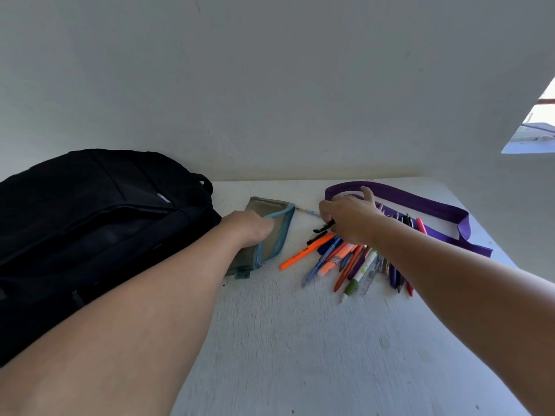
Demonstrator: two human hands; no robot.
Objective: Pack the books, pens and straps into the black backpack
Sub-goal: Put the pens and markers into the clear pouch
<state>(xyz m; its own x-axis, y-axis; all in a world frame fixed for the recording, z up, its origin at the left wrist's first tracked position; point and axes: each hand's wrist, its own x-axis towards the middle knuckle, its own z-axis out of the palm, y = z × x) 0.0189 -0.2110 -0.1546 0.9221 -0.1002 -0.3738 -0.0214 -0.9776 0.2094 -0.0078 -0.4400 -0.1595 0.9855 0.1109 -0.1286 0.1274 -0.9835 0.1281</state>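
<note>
Pens (348, 259) lie in a loose fan on the white worktop (300, 340), between an olive pouch (270, 229) with a blue zipper and the purple strap (420, 202). The right hand (348, 219) is over the far end of the heap, its fingers curled around a black pen (324, 228). The left hand (250, 228) rests on the pouch and seems to grip its open edge; the fingertips are hidden, so I cannot tell more. The black backpack (99, 217) lies at the left, just beside the pouch. No books are visible.

I think the main risk is rolling: the pens lie across each other, so pulling one can push others toward the near edge. If the pouch mouth falls closed, the pen may also miss it.

A wall closes the far side of the worktop, and the strap loops along the right edge. The near part of the worktop gives free room for the arms.
</note>
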